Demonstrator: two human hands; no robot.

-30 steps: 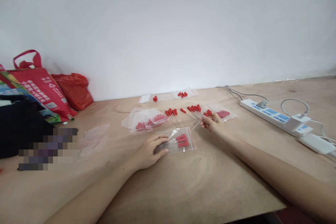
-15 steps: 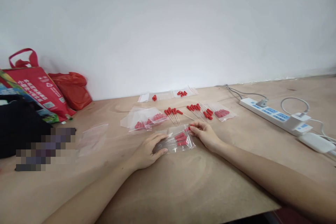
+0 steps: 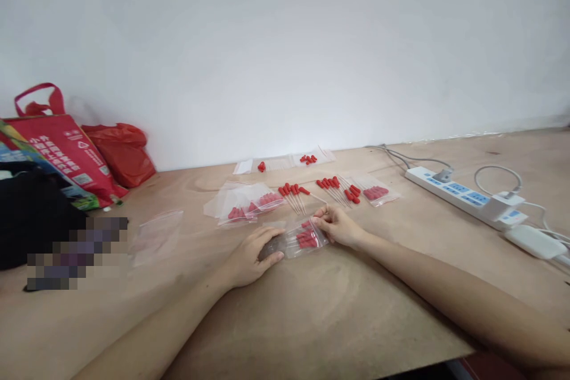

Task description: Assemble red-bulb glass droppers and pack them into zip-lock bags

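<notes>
A clear zip bag (image 3: 291, 244) lies on the table between my hands, with red-tipped sticks (image 3: 306, 240) inside it. My left hand (image 3: 255, 256) rests at the bag's left end, its thumb and fingers curved round that end and gripping it. At the bag's upper right, my right hand (image 3: 337, 225) has its fingers pinched together at the edge, close to a red tip; what exactly is between them is hidden. Just beyond the hands lie loose red-tipped sticks (image 3: 294, 190) and another group of them (image 3: 328, 183).
Filled clear bags (image 3: 238, 211) lie left of the sticks, another bag (image 3: 376, 192) right. More bags (image 3: 278, 162) lie by the wall. A power strip (image 3: 458, 193) with cables is at right. Red bags (image 3: 71, 151) and black cloth (image 3: 35, 214) stand left.
My right hand has moved slightly left and inward over the bag's upper right edge, and the red tip at its fingers is now closer to the bag's contents. My left hand has hardly moved.
</notes>
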